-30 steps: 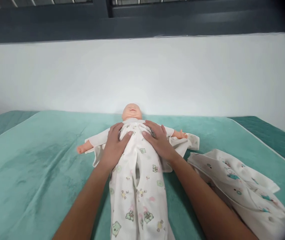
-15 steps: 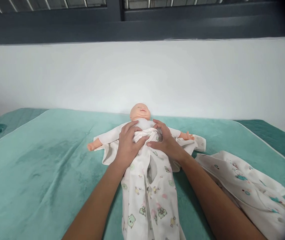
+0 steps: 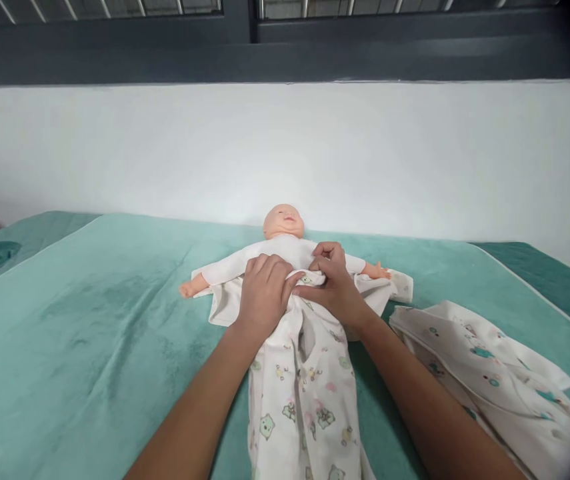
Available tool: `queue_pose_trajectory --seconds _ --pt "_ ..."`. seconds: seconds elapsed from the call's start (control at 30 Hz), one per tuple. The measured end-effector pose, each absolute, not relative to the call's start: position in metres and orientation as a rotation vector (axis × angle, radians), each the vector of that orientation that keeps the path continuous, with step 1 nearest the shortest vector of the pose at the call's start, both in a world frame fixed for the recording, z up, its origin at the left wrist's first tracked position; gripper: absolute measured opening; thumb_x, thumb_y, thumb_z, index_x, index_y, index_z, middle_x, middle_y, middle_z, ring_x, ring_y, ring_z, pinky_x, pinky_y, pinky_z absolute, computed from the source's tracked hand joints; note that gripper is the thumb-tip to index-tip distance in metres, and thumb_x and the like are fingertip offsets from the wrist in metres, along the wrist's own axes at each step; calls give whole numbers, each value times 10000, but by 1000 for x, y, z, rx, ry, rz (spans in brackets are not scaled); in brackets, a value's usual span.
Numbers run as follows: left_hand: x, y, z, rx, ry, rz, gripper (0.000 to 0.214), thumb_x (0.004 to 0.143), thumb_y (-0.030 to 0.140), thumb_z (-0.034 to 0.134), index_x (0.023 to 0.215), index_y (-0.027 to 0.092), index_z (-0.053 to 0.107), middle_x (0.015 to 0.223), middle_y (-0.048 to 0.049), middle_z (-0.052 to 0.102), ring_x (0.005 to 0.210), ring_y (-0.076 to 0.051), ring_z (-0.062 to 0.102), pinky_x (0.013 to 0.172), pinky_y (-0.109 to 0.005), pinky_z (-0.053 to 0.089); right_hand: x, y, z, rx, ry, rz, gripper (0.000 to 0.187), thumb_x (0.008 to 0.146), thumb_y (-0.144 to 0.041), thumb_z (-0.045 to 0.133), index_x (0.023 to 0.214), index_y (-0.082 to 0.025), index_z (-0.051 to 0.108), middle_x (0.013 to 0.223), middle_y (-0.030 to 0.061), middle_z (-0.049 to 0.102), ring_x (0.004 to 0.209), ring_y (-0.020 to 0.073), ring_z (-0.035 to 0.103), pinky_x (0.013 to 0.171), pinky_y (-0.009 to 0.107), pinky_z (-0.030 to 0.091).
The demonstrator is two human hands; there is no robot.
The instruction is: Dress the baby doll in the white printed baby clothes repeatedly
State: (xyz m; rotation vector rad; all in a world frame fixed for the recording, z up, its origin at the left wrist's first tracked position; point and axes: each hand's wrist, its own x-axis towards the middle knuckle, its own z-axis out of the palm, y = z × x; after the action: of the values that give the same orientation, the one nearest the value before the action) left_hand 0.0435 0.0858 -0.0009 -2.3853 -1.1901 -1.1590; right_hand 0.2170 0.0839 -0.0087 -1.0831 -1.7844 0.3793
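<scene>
Head view: our L hand [image 3: 267, 293] & R hand [image 3: 335, 283] grip the waistband [image 3: 312, 277] of the printed pants [image 3: 309, 393], fingers curled, at the doll's [image 3: 283, 221] midsection; pant legs extend twd us. Doll lies face up, arms out, white top [image 3: 285, 248] on, open garment [image 3: 225, 301] beneath. Printed cloth [image 3: 489, 380] lies R of our R forearm [image 3: 415, 393] on green bedspread [image 3: 89, 300]; white wall [image 3: 285, 147] bhd.

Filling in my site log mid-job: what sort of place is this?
Likely an indoor bedroom or infant-care practice room; I can't tell which. A soft green cover reaches a white wall, a dark-framed barred window sits above, and a baby doll lies on the cover.
</scene>
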Motion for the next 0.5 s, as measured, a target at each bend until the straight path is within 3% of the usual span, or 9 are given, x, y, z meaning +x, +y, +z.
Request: queue_pose_trajectory --seconds 0.1,0.23,0.33,0.5 --pt "43 84 -2 -2351 -1166 -1057 258 982 339 424 808 197 551 728 -45 597 747 -212 508 732 -361 358 217 81 -10 -1086 -1794 261 385 766 -459 726 613 -220 465 857 28 510 869 214 495 870 411 389" --pt "40 79 -4 -2324 -1229 -1049 365 993 388 368 751 200 567 663 -46 604 668 -201 533 701 -346 358 221 79 -13 -1135 -1822 158 435 790 -464 682 545 -228 410 572 -15 448 663 186 453 745 362 380" --pt "33 74 -6 -2331 -1366 -1035 385 979 433 379 762 201 596 668 -50 649 644 -199 568 679 -335 357 228 76 -13 -1255 -1838 185 438 774 -501 683 541 -223 438 539 -18 470 628 173 456 665 319 357" --pt "10 69 -6 -2402 -1721 -1100 415 962 492 360 789 212 614 664 -21 653 649 -182 600 645 -293 362 245 71 -8 -1382 -1910 511 445 775 -598 633 599 -202 537 574 -35 501 588 128 436 549 265 298"
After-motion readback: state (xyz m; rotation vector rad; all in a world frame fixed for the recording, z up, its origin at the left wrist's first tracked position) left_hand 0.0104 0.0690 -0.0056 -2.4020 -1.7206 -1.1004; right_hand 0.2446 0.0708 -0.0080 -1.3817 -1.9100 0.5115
